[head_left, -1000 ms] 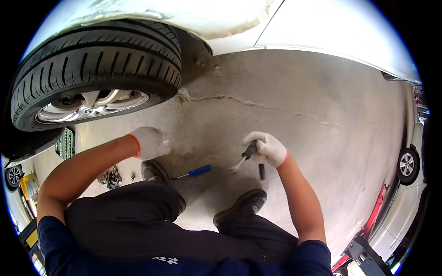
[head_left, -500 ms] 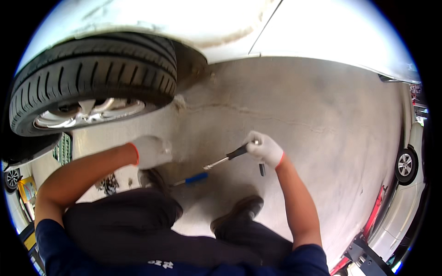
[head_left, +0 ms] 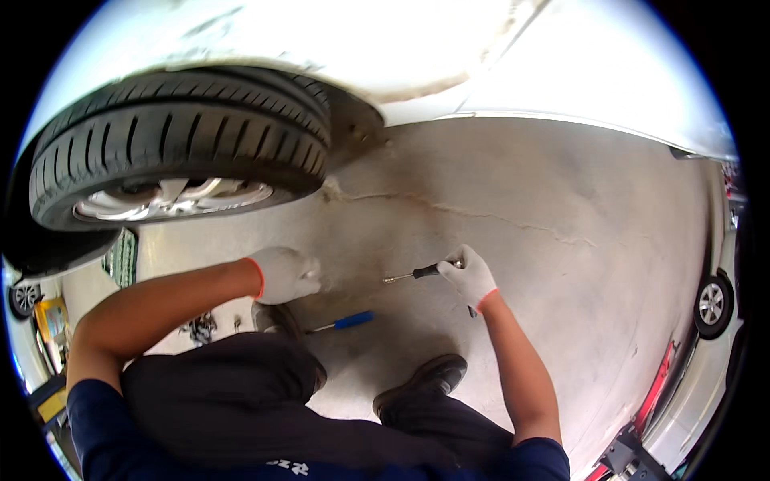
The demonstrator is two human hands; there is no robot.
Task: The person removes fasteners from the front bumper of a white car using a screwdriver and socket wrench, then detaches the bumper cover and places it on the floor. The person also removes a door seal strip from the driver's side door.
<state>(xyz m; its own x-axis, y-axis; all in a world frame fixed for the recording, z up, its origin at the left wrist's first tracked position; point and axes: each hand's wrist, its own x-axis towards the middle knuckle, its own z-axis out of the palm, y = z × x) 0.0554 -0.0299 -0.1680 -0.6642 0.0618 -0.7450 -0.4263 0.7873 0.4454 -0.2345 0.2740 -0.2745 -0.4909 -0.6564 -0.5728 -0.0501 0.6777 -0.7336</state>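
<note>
My left hand, in a white glove with red cuff, has its fingers curled near my left shoe; what they hold, if anything, is unclear. My gloved right hand grips a black-handled tool whose metal shaft points left toward my left hand. A dark piece shows just below that hand, partly hidden. A blue-handled screwdriver lies on the concrete floor between my hands and shoes. A tire with a silver rim stands at upper left, beneath a white car body.
A green case lies behind the tire. Small dark metal parts are by my left leg. Another car's wheel and red-and-black equipment are at the right edge. A yellow object is at far left.
The tool in my right hand has swung from pointing steeply downward to nearly horizontal. Both hands and the surroundings sit slightly lower in view than a second ago.
</note>
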